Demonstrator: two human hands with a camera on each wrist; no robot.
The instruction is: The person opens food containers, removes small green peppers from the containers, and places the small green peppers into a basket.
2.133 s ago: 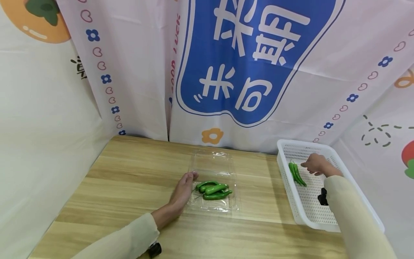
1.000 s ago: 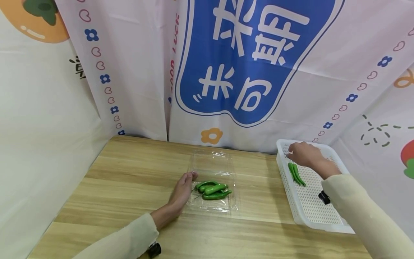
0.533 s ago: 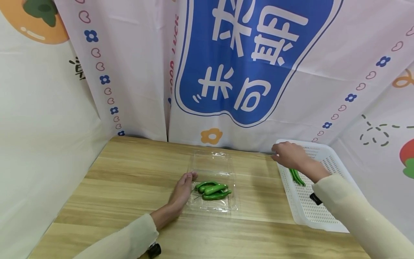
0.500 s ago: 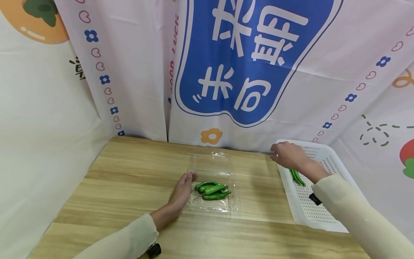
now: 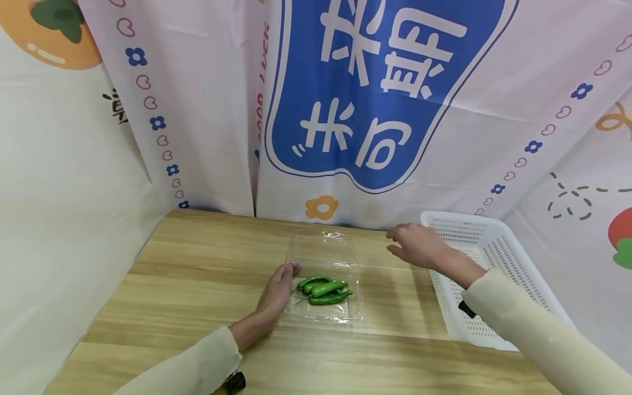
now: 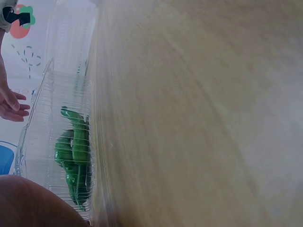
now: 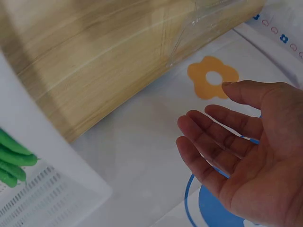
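A: Where do the glossy, slender green peppers (image 5: pixel 328 289) lie?

B: Heaped in the base of a clear, rectangular plastic box (image 5: pixel 326 318) on the pale wood-grain table (image 5: pixel 197 302). Its transparent hinged lid (image 5: pixel 323 247) lies back toward 12 o'clock.

A: And the left hand (image 5: pixel 278 288)?

B: At the box's 9 o'clock, up against its side, fingers extended rather than gripping.

A: The right hand (image 5: pixel 419 246)?

B: Raised at the box's 2 o'clock, fingers apart and loosely bent. Its forearm crosses the white, perforated plastic basket (image 5: pixel 444 307), which stands at 3 o'clock.

A: Anything inside that?

B: More green peppers (image 7: pixel 12 158), near its wall; the right wrist view catches them.
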